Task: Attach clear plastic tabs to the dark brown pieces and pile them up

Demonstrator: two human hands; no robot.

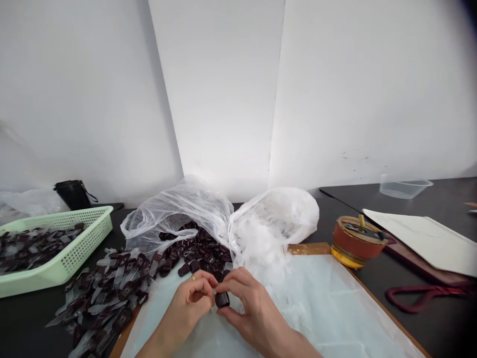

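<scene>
My right hand (253, 303) grips a small, glossy dark brown piece (222, 299) between thumb and fingers, low in the middle of the head view. Against its left side is my left hand (192, 301), with a ring on one finger and its fingertips pinched; what they hold is too small to make out. Just beyond my hands, a heap of similar dark brown pieces (201, 248) spills from a clear plastic bag (179, 199). To its right, a second bag (298, 209) lets out thin clear plastic pieces (257, 238).
On the left, dark pieces with clear tabs (108, 293) lie piled beside a pale green basket (82, 243) of similar ones. A pale sheet (328, 303) covers a board. At right stand a round amber container (357, 241), a white notepad (425, 238) and dark red-handled scissors (417, 298).
</scene>
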